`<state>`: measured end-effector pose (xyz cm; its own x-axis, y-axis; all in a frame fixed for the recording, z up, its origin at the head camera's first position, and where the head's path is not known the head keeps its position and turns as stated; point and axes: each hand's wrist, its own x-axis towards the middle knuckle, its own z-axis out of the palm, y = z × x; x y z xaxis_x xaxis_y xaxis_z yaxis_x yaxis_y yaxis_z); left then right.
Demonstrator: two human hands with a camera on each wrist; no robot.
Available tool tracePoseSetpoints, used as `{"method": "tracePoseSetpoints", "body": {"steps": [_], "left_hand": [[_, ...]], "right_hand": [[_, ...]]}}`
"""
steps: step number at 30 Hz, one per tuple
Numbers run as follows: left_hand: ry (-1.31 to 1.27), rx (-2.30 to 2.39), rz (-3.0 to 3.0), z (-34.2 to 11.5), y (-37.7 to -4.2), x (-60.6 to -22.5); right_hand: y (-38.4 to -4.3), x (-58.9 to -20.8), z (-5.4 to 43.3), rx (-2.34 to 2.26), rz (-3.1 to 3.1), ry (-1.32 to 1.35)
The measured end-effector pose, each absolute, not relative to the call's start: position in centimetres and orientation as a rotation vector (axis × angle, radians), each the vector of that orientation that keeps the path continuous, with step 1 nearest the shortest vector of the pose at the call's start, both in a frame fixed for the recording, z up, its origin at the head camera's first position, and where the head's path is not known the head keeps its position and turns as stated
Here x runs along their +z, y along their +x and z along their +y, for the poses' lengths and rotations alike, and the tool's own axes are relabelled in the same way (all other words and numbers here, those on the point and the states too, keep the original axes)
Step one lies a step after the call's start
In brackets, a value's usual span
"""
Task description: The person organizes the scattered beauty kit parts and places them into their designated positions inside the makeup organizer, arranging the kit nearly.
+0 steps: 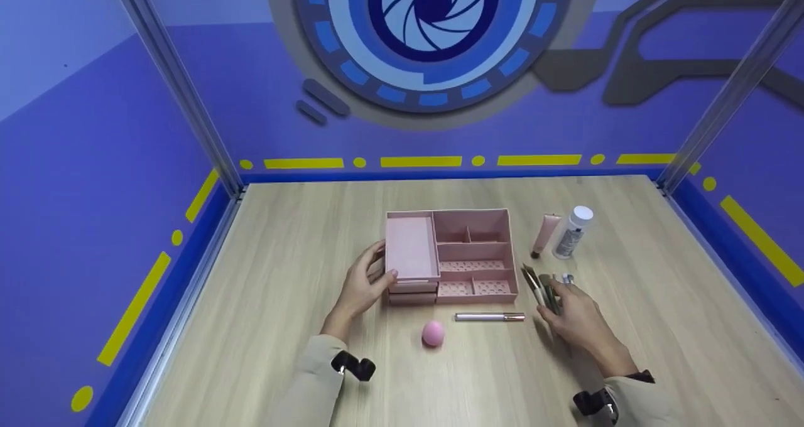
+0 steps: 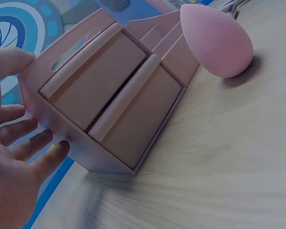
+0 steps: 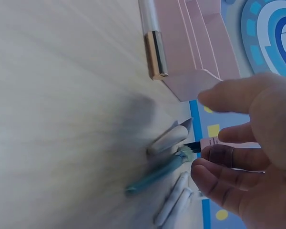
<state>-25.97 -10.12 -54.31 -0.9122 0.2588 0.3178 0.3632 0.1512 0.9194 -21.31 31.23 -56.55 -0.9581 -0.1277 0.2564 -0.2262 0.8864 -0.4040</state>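
Observation:
A pink cosmetics organizer (image 1: 476, 250) stands on the table, with two drawers (image 2: 95, 78) at its left and open compartments at its right. My left hand (image 1: 361, 287) rests against its left side, the thumb at the top front corner and the other fingers loosely spread along the wall. To the right of the organizer, my right hand (image 1: 579, 317) is over several makeup brushes (image 1: 537, 291). Thumb and fingers are apart in the right wrist view. A green-handled brush (image 3: 155, 175) and pale-handled ones (image 3: 174, 202) lie on the table just past the fingertips.
In front of the organizer lie a pink egg-shaped makeup sponge (image 1: 433, 334) and a slim silver cosmetic tube (image 1: 488, 317) with a rose-gold end. Behind the brushes are a pink squeeze tube (image 1: 546, 232) and a white-capped bottle (image 1: 571, 235). Blue-purple panels (image 1: 414, 144) enclose the table.

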Motion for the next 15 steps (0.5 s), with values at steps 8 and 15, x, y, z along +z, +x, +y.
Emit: {"method": "tracePoseSetpoints", "body": {"steps": [8, 15], "left_hand": [[-0.583, -2.011, -2.275, -10.1, -25.4, -53.7], [-0.583, -2.151, -2.193, -9.9, -25.3, -54.6]], "right_hand": [[-22.1, -56.5, 30.6, 0.626, -2.828, 0.239], [-23.0, -56.9, 29.9, 0.602, -2.768, 0.237]]}}
